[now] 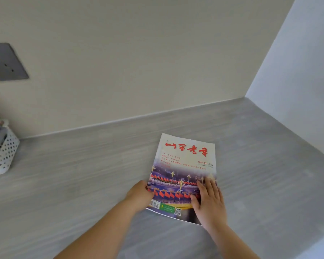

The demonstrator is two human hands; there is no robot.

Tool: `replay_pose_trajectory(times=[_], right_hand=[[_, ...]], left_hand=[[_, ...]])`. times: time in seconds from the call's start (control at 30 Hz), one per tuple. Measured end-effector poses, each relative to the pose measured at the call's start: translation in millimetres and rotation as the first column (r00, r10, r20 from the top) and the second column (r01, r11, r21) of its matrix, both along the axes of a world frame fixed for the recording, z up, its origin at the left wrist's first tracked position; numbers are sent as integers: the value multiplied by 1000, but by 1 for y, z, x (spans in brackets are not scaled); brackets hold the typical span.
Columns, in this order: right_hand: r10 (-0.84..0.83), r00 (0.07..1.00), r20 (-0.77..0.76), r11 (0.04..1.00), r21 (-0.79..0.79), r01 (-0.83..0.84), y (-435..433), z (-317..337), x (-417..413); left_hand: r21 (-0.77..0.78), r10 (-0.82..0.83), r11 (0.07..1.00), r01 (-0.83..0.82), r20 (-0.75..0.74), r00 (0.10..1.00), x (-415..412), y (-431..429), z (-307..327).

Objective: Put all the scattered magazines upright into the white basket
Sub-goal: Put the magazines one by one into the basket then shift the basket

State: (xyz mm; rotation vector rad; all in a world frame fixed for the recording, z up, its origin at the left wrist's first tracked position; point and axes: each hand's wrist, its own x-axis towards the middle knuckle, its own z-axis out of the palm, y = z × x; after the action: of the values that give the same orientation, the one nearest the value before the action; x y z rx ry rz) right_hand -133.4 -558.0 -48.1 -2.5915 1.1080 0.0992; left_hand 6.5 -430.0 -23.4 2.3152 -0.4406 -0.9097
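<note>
One magazine [183,165] with red title characters and a picture of red flags lies flat on the grey table, right of centre. My left hand [138,195] is at its lower left edge, fingers tucked under the cover, thumb on top. My right hand [209,199] rests flat on the lower right part of the cover with straight fingers. The white perforated basket [5,156] stands at the far left edge, partly cut off, with several magazines upright inside it.
The grey wood-grain table [82,184] meets a beige wall at the back and a pale wall on the right, forming a corner. A grey wall socket plate [6,62] sits on the back wall above the basket.
</note>
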Motion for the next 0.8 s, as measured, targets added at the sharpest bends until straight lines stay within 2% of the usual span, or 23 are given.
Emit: replay_pose_trajectory(times=[0.07, 0.1, 0.17, 0.27, 0.33, 0.4, 0.53, 0.67, 0.8], right_hand=[[-69, 992, 102, 995, 79, 61, 1, 4, 0], [-171, 962, 212, 978, 157, 139, 4, 9, 0], [-435, 814, 384, 881, 370, 296, 4, 18, 6], [-679, 619, 395, 676, 665, 318, -2, 31, 25], [-751, 577, 320, 554, 781, 288, -2, 38, 42], [-742, 613, 273, 504, 830, 240, 3, 45, 56], [-662, 656, 362, 442, 896, -48, 30, 69, 84], [-467, 717, 517, 543, 808, -230, 80, 86, 128], [-389, 710, 587, 560, 763, -324, 147, 92, 175]], left_hand=[[-43, 31, 999, -30, 13, 999, -6, 1, 2], [-82, 59, 995, -58, 11, 998, -9, 3, 4], [-206, 131, 969, -137, -39, 991, -8, 11, 8], [-365, 178, 905, -217, -140, 974, 2, 33, 16], [-418, 196, 879, -231, -125, 973, 11, 51, 22], [-468, 212, 849, -244, -121, 970, 18, 68, 29], [-550, 324, 764, -339, -128, 937, 37, 120, 41], [-613, 453, 675, -411, -96, 886, 59, 183, 52], [-654, 544, 621, -433, -39, 838, 85, 238, 63]])
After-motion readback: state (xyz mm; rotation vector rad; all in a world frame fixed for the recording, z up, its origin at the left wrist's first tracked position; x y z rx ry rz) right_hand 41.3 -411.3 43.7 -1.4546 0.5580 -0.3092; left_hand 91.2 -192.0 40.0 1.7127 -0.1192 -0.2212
